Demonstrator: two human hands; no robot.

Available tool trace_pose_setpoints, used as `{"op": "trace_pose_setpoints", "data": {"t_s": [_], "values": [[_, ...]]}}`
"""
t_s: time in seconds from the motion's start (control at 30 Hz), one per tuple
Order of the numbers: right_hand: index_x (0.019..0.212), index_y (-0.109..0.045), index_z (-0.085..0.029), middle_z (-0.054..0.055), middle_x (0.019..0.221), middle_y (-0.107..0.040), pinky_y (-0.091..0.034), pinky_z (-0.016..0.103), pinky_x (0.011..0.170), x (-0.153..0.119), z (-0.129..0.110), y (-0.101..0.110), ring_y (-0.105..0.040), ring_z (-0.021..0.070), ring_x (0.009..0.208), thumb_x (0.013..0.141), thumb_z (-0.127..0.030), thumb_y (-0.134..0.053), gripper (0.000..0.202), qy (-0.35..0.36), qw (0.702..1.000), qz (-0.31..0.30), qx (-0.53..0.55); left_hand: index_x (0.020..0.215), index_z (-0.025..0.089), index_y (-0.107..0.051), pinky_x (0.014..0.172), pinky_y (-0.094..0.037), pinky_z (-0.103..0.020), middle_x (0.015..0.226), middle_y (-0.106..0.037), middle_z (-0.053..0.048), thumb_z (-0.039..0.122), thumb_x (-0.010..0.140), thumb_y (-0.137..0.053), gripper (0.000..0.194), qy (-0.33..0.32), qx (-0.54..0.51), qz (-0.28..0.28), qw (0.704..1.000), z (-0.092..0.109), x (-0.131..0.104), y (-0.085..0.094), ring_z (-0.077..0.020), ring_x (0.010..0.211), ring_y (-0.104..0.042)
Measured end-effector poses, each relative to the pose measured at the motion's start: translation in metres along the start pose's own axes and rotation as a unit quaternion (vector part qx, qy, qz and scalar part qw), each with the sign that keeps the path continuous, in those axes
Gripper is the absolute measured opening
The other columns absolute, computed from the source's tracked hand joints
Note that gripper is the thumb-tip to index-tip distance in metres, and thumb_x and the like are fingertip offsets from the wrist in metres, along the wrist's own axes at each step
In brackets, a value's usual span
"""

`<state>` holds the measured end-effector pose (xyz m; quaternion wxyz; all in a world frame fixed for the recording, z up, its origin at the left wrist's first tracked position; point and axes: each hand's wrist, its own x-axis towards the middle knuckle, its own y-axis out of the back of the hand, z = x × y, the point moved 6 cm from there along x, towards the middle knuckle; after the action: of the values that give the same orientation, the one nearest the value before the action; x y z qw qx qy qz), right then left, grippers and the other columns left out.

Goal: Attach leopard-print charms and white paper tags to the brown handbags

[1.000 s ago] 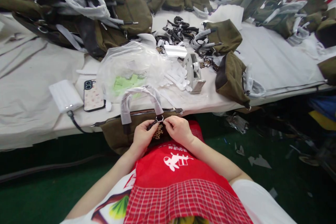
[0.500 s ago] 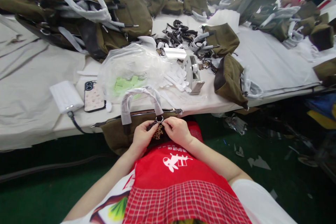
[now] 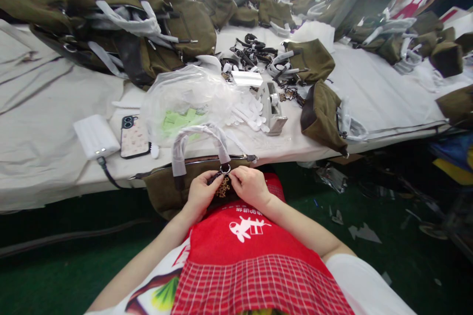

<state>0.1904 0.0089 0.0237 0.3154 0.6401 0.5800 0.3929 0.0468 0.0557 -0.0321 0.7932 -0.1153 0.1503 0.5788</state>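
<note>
An olive handbag (image 3: pixel 162 188) leans against the table edge in front of me, its zip along the top and its handle (image 3: pixel 199 130) wrapped in clear plastic. At the handle's right base is a silver ring (image 3: pixel 225 169), with a bronze-coloured charm (image 3: pixel 222 188) hanging below it. My left hand (image 3: pixel 201 191) is closed, pinching a dark strap piece of the charm beside the ring. From the other side my right hand (image 3: pixel 249 184) pinches at the ring's right edge, thumb and forefinger together. The fingers hide part of the ring and strap.
A tape dispenser (image 3: pixel 272 108), a plastic bag with green slips (image 3: pixel 181 118), a phone (image 3: pixel 133 138) and a white power bank (image 3: pixel 96 136) lie on the table. Olive bags (image 3: pixel 192 24) are piled behind, near black straps (image 3: pixel 251 51). Another bag (image 3: pixel 321 115) sits at the right edge.
The camera view has shifted slightly. Both hands keep almost the same pinch at the ring and charm. At the far back, a person's hands have come into view.
</note>
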Motion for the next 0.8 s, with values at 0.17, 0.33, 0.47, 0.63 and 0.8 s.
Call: {"op": "trace_pose_setpoints", "data": {"t_s": [0.17,0.33,0.47,0.63,0.8], "values": [[0.083,-0.066,-0.017,0.006,0.078,-0.068,-0.04,0.026,0.065,0.001,-0.007,0.0,-0.062,0.0163,0.07,0.096,-0.025,-0.047,0.024,0.022,0.999,-0.002,-0.041,0.083,0.015,-0.074,0.064,-0.052,-0.027,0.078,-0.074,-0.005,0.046,0.067,-0.078,0.035,-0.014,0.026,0.004,1.0,0.004,-0.001,0.0,-0.0179,0.069,-0.065],[0.085,-0.069,-0.018,0.007,0.083,-0.071,-0.043,0.025,0.07,0.004,-0.001,-0.004,-0.065,0.0168,0.075,0.095,-0.025,-0.051,0.022,-0.012,1.0,-0.014,0.013,0.083,0.015,-0.074,0.065,-0.052,-0.028,0.078,-0.075,-0.006,0.046,0.068,-0.077,0.035,-0.016,0.029,0.0,0.999,0.004,-0.001,0.0,-0.0187,0.069,-0.066],[0.086,-0.073,-0.02,0.005,0.087,-0.074,-0.046,0.026,0.074,0.004,0.013,-0.012,-0.067,0.0174,0.079,0.092,-0.027,-0.056,0.02,-0.063,0.986,-0.002,0.153,0.087,0.016,-0.074,0.069,-0.052,-0.029,0.084,-0.075,-0.006,0.049,0.071,-0.074,0.036,-0.03,0.047,-0.002,0.998,0.006,-0.001,0.0,-0.0203,0.075,-0.067],[0.077,-0.074,-0.015,0.002,0.063,-0.068,-0.043,0.024,0.056,0.003,0.033,-0.041,-0.059,0.0142,0.057,0.087,-0.037,-0.059,0.029,-0.183,0.905,-0.037,0.382,0.09,0.016,-0.073,0.071,-0.053,-0.032,0.084,-0.075,-0.008,0.049,0.076,-0.068,0.036,-0.054,0.092,0.004,0.994,0.011,0.0,-0.001,-0.0229,0.077,-0.068],[0.075,-0.074,-0.014,0.001,0.064,-0.067,-0.043,0.023,0.055,0.003,0.036,-0.054,-0.056,0.0126,0.056,0.08,-0.043,-0.064,0.031,-0.228,0.851,-0.042,0.471,0.095,0.019,-0.074,0.086,-0.052,-0.036,0.095,-0.076,-0.008,0.042,0.082,-0.062,0.029,-0.149,0.229,0.006,0.962,0.026,-0.003,-0.002,-0.0252,0.087,-0.069]]}}
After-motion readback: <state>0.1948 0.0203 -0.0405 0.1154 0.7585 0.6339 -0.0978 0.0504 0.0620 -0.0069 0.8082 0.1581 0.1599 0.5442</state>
